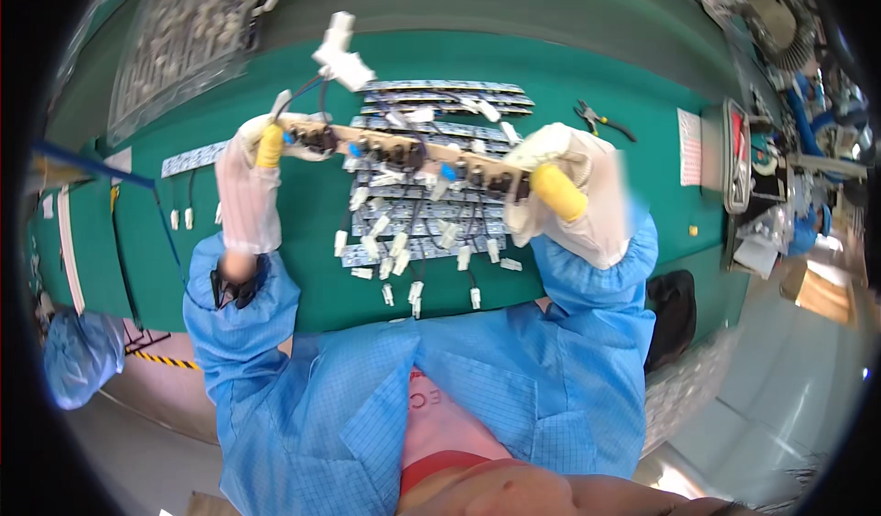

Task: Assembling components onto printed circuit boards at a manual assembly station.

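White-gloved hands hold a long tan strip (404,154) level above the green tabletop (596,94), one at each end. The left hand (262,144) is closed around the strip's left end, a yellow cot on one finger; the right hand (551,172) is closed on the right end, a yellow-capped finger lying along the edge. Dark parts sit in a row along the strip, and thin wires hang from it, ending in small white plugs (395,245) that dangle over a stack of similar strips (440,94) lying flat below. One wire loops up from the left end to a white connector (341,53) well above the strip.

Risks, as I judge them: the dangling plugs could snag on the stack beneath and drag a strip out of place. A long thin strip held only at its ends may flex or twist if either grip turns, straining the soldered parts. The raised connector's wire looks taut enough to pull at its joint. Cutters (601,120) lie well apart to the right.
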{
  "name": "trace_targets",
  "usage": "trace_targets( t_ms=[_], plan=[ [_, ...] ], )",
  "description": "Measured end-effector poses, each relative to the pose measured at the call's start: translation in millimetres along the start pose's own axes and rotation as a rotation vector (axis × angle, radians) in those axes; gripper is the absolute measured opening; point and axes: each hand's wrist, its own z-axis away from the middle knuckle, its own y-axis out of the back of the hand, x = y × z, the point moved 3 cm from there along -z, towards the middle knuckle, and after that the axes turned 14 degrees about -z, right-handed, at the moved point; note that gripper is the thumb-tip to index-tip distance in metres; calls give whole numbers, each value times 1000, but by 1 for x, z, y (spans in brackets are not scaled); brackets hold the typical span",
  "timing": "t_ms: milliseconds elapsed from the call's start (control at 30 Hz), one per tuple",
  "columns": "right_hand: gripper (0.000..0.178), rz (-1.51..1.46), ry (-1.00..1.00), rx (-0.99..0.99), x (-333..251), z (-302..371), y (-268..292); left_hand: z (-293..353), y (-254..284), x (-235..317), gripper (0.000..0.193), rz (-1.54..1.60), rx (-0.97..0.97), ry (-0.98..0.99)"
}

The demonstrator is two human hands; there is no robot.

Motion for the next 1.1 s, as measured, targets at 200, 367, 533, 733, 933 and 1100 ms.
trace_targets(
  t_ms=[200,367,533,733,933,1100],
  plan=[
    [26,1,-7,-3,15,-6,15,-2,-8,22,38,-198,108,-120],
    [30,-439,-124,-170,23,-13,20,6,1,21,58,-82,79,-34],
    [27,-452,-40,-73,34,-18,16,8,5,27,68,147,27,-91],
    [23,-513,-133,32,38,-23,17,10,12,23,74,123,25,-204],
    [35,-316,-94,37,39,-31,18,12,21,27,46,31,40,-361],
    [38,-435,63,-59,45,-37,13,18,15,32,56,233,15,-66]
  ],
)
